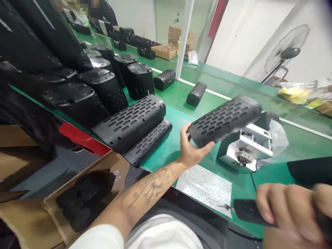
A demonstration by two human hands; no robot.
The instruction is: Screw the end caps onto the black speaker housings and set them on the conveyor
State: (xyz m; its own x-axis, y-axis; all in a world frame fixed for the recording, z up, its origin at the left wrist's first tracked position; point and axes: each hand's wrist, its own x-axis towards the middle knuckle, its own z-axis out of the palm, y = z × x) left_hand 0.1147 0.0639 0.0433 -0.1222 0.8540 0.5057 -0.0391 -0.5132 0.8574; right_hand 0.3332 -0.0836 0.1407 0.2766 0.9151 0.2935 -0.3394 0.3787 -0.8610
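My left hand is closed around the near end of a black slotted casing, lifted above the green bench and tilted up to the right. At the lower right, my right hand is wrapped around a black electric screwdriver, its thin bit pointing left over a silvery bubble-wrap sheet. Two more slotted casings lie left of my left hand, one upper casing resting partly on a lower casing. Beyond the held casing stands a white-and-metal device, probably a screw feeder.
Tall black housings crowd the bench's left side. Smaller slotted casings stand farther back. An open cardboard box with dark parts sits below the edge at left. A white post rises behind; a fan stands at right. Another person works far left.
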